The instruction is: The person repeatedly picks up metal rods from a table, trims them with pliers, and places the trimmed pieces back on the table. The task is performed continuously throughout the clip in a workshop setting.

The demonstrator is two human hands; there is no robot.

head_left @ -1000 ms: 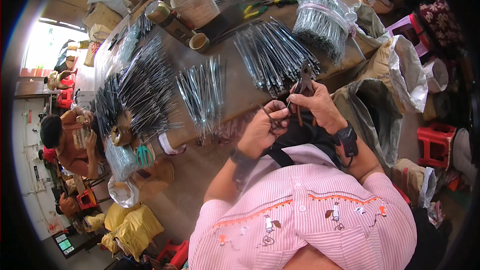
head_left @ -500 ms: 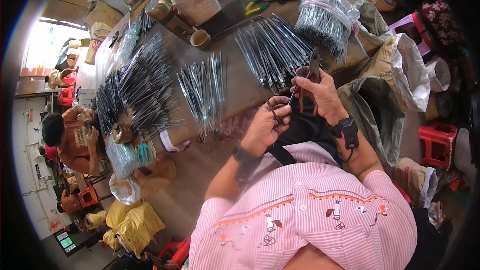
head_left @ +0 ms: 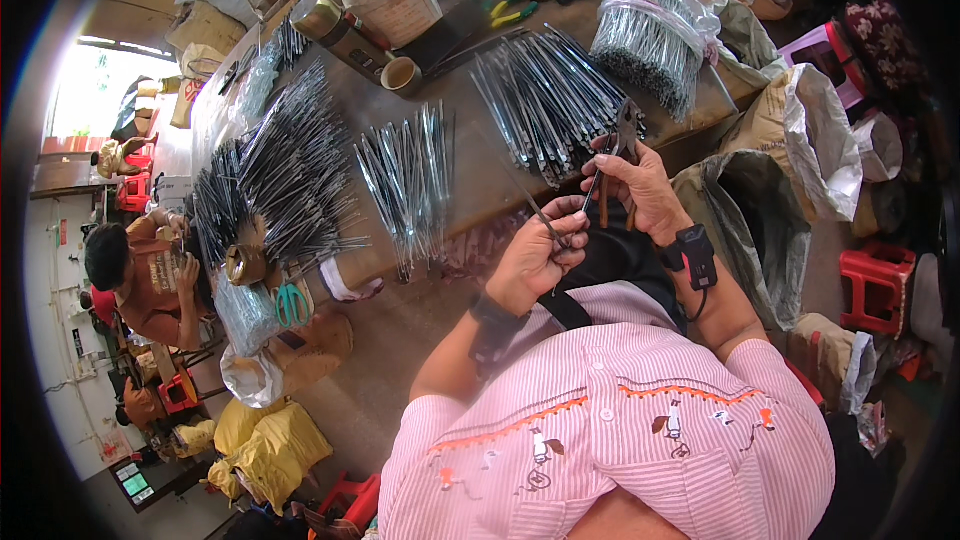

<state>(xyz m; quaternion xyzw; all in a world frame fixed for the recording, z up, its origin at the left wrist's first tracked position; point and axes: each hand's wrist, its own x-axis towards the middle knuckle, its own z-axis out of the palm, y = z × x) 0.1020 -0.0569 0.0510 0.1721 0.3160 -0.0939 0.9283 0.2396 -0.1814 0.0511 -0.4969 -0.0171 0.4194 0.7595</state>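
Over my lap, close to the table's near edge, my left hand point(head_left: 543, 252) is closed with a thin metal strip point(head_left: 532, 202) slanting up from its fingers. My right hand point(head_left: 645, 190) grips a pair of pliers point(head_left: 628, 132), jaws pointing up and brown handles hanging below the palm. A second slim strip point(head_left: 593, 186) spans the fingertips of both hands. Just beyond them lies a fanned pile of metal strips point(head_left: 545, 105) with small heads at their near ends. To the left is a smaller pile of shiny strips point(head_left: 408, 190).
A large dark pile of strips point(head_left: 295, 160) covers the table's left part. A plastic-wrapped bundle point(head_left: 648, 45) stands at the right corner. Farther back are yellow-handled pliers point(head_left: 515, 15), a flask point(head_left: 335, 30), a cup point(head_left: 401, 76) and a box point(head_left: 392, 5). Open sacks point(head_left: 750, 230) stand right. Another person point(head_left: 150, 275) sits left.
The strip in my left hand now reaches farther up and left over the table edge. My left hand has shifted slightly right; the right hand and pliers stay nearly in place.
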